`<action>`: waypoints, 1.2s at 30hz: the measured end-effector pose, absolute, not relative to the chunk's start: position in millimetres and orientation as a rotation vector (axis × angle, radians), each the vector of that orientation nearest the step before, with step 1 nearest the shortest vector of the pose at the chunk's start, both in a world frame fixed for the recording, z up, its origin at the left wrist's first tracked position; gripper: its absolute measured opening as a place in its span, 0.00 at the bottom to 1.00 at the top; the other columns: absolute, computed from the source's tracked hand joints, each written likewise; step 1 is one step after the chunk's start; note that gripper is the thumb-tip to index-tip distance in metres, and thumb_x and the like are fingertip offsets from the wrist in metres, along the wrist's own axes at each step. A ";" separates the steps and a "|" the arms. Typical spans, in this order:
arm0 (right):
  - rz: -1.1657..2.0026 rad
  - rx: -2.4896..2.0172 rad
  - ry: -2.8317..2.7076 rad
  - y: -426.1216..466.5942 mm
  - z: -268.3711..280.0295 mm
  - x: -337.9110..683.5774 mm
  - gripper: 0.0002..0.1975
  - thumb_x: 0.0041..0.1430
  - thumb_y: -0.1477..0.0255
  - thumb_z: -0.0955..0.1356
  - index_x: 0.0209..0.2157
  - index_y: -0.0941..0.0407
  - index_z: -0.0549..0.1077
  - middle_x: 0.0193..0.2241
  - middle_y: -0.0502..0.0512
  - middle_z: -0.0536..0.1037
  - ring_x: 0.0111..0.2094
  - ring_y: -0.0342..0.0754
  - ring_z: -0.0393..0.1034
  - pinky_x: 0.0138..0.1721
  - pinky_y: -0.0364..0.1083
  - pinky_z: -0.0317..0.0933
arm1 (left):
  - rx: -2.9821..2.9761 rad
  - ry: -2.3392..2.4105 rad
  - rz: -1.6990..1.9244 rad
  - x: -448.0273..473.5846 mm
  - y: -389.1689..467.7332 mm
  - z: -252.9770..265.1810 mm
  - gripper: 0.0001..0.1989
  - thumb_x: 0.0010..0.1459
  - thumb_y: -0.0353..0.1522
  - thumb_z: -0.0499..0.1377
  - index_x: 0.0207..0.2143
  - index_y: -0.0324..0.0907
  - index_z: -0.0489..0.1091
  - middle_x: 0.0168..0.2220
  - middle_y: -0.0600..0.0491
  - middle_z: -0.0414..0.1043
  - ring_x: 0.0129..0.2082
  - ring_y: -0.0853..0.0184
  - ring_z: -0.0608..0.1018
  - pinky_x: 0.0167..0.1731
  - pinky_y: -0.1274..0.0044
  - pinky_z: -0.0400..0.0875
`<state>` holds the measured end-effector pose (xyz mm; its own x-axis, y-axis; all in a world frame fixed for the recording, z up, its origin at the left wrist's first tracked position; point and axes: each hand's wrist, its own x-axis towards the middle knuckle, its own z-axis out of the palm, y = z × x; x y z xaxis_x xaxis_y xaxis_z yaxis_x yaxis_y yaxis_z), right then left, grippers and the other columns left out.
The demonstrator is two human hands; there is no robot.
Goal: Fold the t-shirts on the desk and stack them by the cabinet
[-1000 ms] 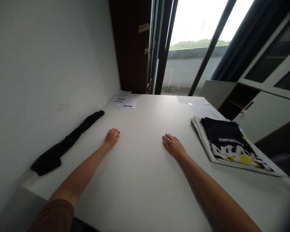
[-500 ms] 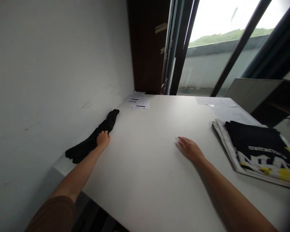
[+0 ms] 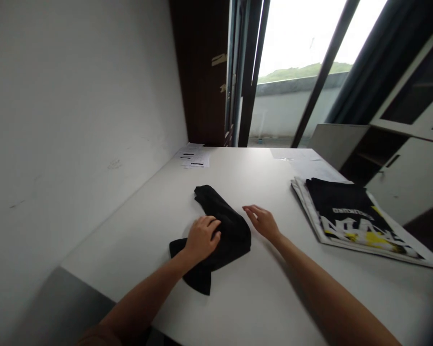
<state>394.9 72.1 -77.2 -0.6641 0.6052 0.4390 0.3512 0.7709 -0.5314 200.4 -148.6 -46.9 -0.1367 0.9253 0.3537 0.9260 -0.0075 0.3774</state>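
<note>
A black garment [image 3: 231, 235] lies crumpled on the white table [image 3: 159, 298] in front of me, its middle bent and its narrower ends pointing left. Its exact kind cannot be made out. My left hand [image 3: 203, 237] is on top of it, fingers curled into the cloth and thumb lying to the right. Just past the garment's right edge, my right hand [image 3: 262, 222] hovers low over the table, fingers stretched out and holding nothing.
Folded shirts [image 3: 350, 211], black over white with yellow and white print, lie stacked at the right. Paper sheets [image 3: 197, 156] rest at the far left corner and more papers [image 3: 306, 166] at the far right. A wall [image 3: 75, 120] borders the table's left side.
My left hand has brought the black garment from the wall side rightward to the table's middle, where it now lies bent. My right hand stays open, now beside the garment. The view has turned right.
</note>
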 end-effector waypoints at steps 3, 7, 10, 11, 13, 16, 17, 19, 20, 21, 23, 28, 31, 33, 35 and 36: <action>0.482 -0.659 -2.446 55.3 -70.0 384.0 0.23 0.74 0.59 0.55 0.49 0.50 0.78 0.47 0.56 0.80 0.51 0.53 0.73 0.55 0.51 0.65 | -1.904 -2.488 -0.717 175.7 -150.9 -49.5 0.15 0.63 0.35 0.58 0.51 0.44 0.75 0.46 0.45 0.76 0.47 0.55 0.76 0.50 0.66 0.67; 0.290 -0.916 -2.594 42.2 -71.2 373.7 0.19 0.71 0.55 0.60 0.48 0.50 0.77 0.45 0.59 0.78 0.50 0.56 0.71 0.50 0.51 0.65 | -2.132 -2.556 -0.639 172.4 -156.6 -62.0 0.13 0.63 0.37 0.58 0.48 0.48 0.76 0.36 0.52 0.77 0.36 0.61 0.78 0.39 0.73 0.67; 0.154 -1.122 -2.594 37.5 -70.4 373.7 0.24 0.67 0.48 0.63 0.46 0.53 0.76 0.43 0.63 0.76 0.48 0.59 0.70 0.45 0.52 0.65 | -2.463 -2.412 -0.626 190.2 -161.8 -58.3 0.13 0.60 0.37 0.61 0.47 0.50 0.75 0.34 0.55 0.77 0.34 0.63 0.77 0.36 0.75 0.66; 0.118 -1.139 -2.579 36.4 -69.0 374.4 0.25 0.67 0.47 0.63 0.45 0.54 0.76 0.43 0.64 0.76 0.48 0.60 0.70 0.45 0.52 0.64 | -2.596 -2.333 -0.615 196.1 -163.3 -54.8 0.12 0.59 0.36 0.62 0.46 0.50 0.76 0.34 0.55 0.78 0.34 0.63 0.77 0.36 0.75 0.66; 0.060 -1.085 -2.549 34.8 -65.4 375.4 0.26 0.69 0.48 0.61 0.44 0.55 0.76 0.44 0.66 0.75 0.49 0.61 0.68 0.47 0.53 0.63 | -2.881 -2.135 -0.600 205.1 -165.8 -48.0 0.11 0.57 0.37 0.64 0.43 0.49 0.77 0.35 0.55 0.78 0.34 0.64 0.77 0.37 0.76 0.66; 0.046 -0.937 -2.523 33.9 -61.2 372.7 0.24 0.72 0.53 0.58 0.48 0.55 0.75 0.47 0.66 0.75 0.51 0.60 0.67 0.50 0.54 0.62 | -3.234 -1.920 -0.730 210.0 -166.7 -45.5 0.14 0.59 0.38 0.64 0.48 0.48 0.77 0.37 0.53 0.78 0.33 0.66 0.77 0.37 0.76 0.68; 0.070 -0.888 -2.542 33.9 -61.0 370.8 0.23 0.72 0.54 0.59 0.50 0.55 0.75 0.47 0.65 0.75 0.51 0.59 0.67 0.50 0.53 0.61 | -3.266 -1.926 -0.829 209.6 -165.7 -47.5 0.16 0.60 0.38 0.63 0.50 0.47 0.76 0.38 0.53 0.78 0.33 0.66 0.77 0.36 0.77 0.69; 0.127 -0.770 -2.630 33.9 -62.8 367.0 0.22 0.71 0.53 0.62 0.54 0.53 0.73 0.50 0.63 0.74 0.51 0.58 0.67 0.50 0.52 0.61 | -3.115 -2.081 -1.022 206.2 -161.1 -54.9 0.13 0.63 0.37 0.59 0.47 0.45 0.77 0.37 0.52 0.78 0.33 0.67 0.76 0.35 0.77 0.68; 0.147 -0.706 -2.685 33.5 -64.5 365.4 0.24 0.69 0.52 0.64 0.56 0.52 0.72 0.51 0.62 0.73 0.52 0.58 0.67 0.51 0.52 0.61 | -2.954 -2.189 -1.079 203.4 -157.8 -59.5 0.12 0.64 0.37 0.57 0.43 0.44 0.78 0.36 0.52 0.78 0.33 0.67 0.76 0.35 0.77 0.68; 0.154 -0.659 -2.730 32.9 -66.6 364.2 0.26 0.67 0.50 0.66 0.58 0.51 0.71 0.52 0.62 0.73 0.53 0.59 0.66 0.52 0.53 0.60 | -2.784 -2.283 -1.107 200.0 -154.0 -64.3 0.11 0.64 0.36 0.56 0.39 0.43 0.78 0.34 0.52 0.77 0.33 0.67 0.75 0.35 0.77 0.68; 0.123 -0.678 -2.767 30.7 -71.0 362.7 0.31 0.63 0.46 0.68 0.58 0.52 0.71 0.52 0.64 0.72 0.53 0.62 0.65 0.53 0.56 0.58 | -2.502 -2.407 -1.163 192.0 -146.4 -73.6 0.13 0.64 0.35 0.54 0.33 0.43 0.77 0.32 0.53 0.76 0.32 0.66 0.74 0.35 0.76 0.67; 0.004 -0.919 -2.709 27.2 -80.0 359.0 0.15 0.67 0.60 0.67 0.47 0.54 0.76 0.49 0.65 0.73 0.51 0.62 0.64 0.50 0.56 0.57 | -2.188 -2.511 -1.320 174.1 -128.4 -91.1 0.15 0.65 0.37 0.51 0.36 0.42 0.76 0.28 0.54 0.74 0.29 0.68 0.74 0.30 0.78 0.66; 0.172 -0.883 -2.610 34.4 -84.1 357.5 0.08 0.68 0.69 0.65 0.42 0.53 0.76 0.45 0.62 0.74 0.50 0.58 0.65 0.50 0.53 0.57 | -2.101 -2.505 -1.229 165.4 -109.0 -95.9 0.15 0.65 0.39 0.52 0.35 0.42 0.76 0.28 0.55 0.74 0.29 0.68 0.75 0.31 0.78 0.66; 0.433 -0.878 -2.400 43.1 -85.5 358.2 0.09 0.68 0.67 0.64 0.40 0.53 0.75 0.41 0.58 0.74 0.46 0.54 0.67 0.48 0.50 0.59 | -2.050 -2.509 -1.194 160.7 -90.5 -96.9 0.15 0.66 0.38 0.51 0.35 0.43 0.76 0.29 0.55 0.75 0.30 0.67 0.75 0.32 0.78 0.66; 0.759 -0.853 -2.081 52.8 -85.3 360.2 0.10 0.67 0.62 0.64 0.36 0.52 0.73 0.36 0.53 0.74 0.39 0.51 0.67 0.44 0.48 0.60 | -1.996 -2.511 -1.161 158.9 -70.0 -97.0 0.14 0.66 0.37 0.51 0.36 0.43 0.76 0.30 0.54 0.76 0.31 0.67 0.76 0.34 0.77 0.67; 0.927 -0.824 -1.902 57.2 -84.6 361.5 0.11 0.65 0.60 0.65 0.34 0.52 0.72 0.33 0.51 0.73 0.36 0.50 0.67 0.41 0.47 0.61 | -1.974 -2.507 -1.146 159.6 -60.0 -97.1 0.13 0.66 0.36 0.52 0.38 0.43 0.76 0.31 0.54 0.76 0.32 0.66 0.77 0.35 0.76 0.67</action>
<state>361.5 57.2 -84.6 -0.4281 0.8118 0.3971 0.1874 0.5096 -0.8398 159.6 -60.0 -97.1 -0.3018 0.9310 0.2055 0.7645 0.1075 0.6356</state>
